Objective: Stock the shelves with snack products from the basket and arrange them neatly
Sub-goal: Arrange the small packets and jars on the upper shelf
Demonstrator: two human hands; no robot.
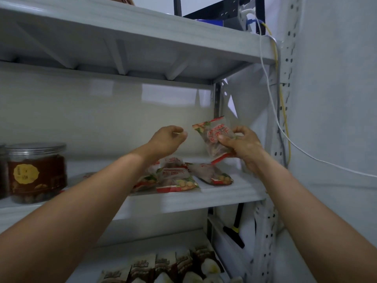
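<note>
Pinching a clear, red-edged snack packet [214, 134] is the right hand [245, 147]; the left hand [167, 139] curls empty.

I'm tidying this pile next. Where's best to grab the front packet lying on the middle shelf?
Probably pinch the front packet by its red-and-white sealed edge at the shelf lip, coming from the front and slightly above. It lies flat, that seam faces outward and free, while its far end is crowded by other packets.

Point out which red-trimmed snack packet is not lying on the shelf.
The packet pinched in the right hand, held up in the air; the other packets lie flat on the middle shelf below it.
</note>
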